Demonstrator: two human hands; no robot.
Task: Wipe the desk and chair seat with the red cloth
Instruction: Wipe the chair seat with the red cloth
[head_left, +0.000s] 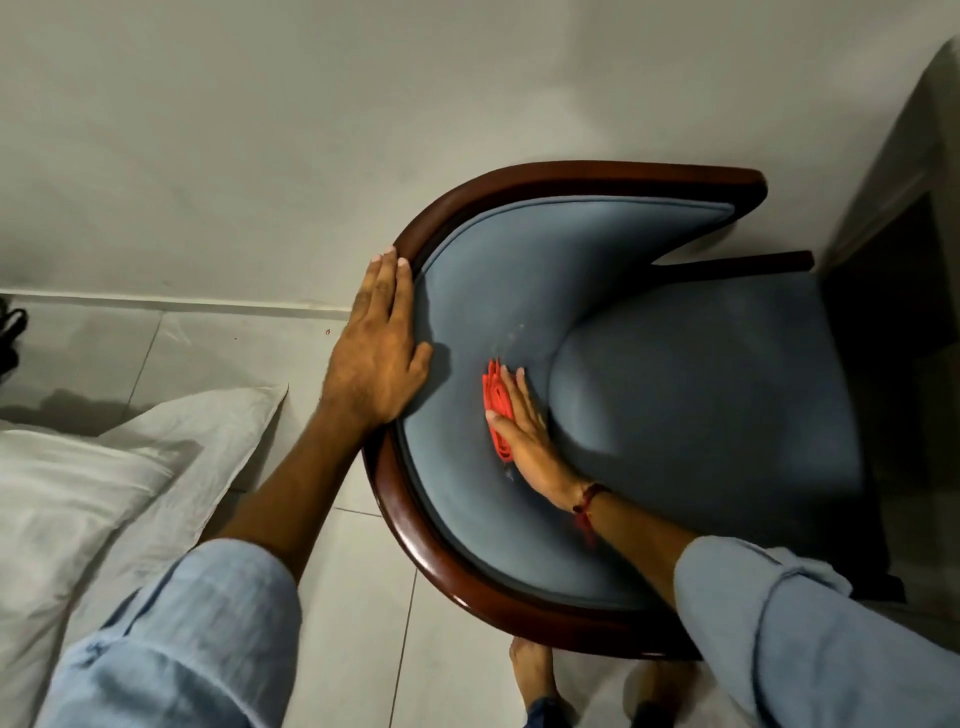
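A chair with blue upholstery and a dark wooden frame (415, 525) fills the middle of the view. Its blue seat cushion (701, 395) lies to the right, and its curved padded backrest (519, 270) wraps around the left. My right hand (524, 441) presses the bunched red cloth (496, 410) flat against the inner padding of the backrest, just left of the seat cushion. My left hand (379, 353) rests palm down over the top edge of the backrest, fingers together along the wooden rail. The desk shows only as a dark edge (909, 218) at the far right.
A white pillow (104, 483) lies at the lower left on the light tiled floor (363, 649). A pale wall (311, 130) stands behind the chair. My bare feet (530, 670) are beside the chair frame at the bottom. A dark object (10, 338) sits at the left edge.
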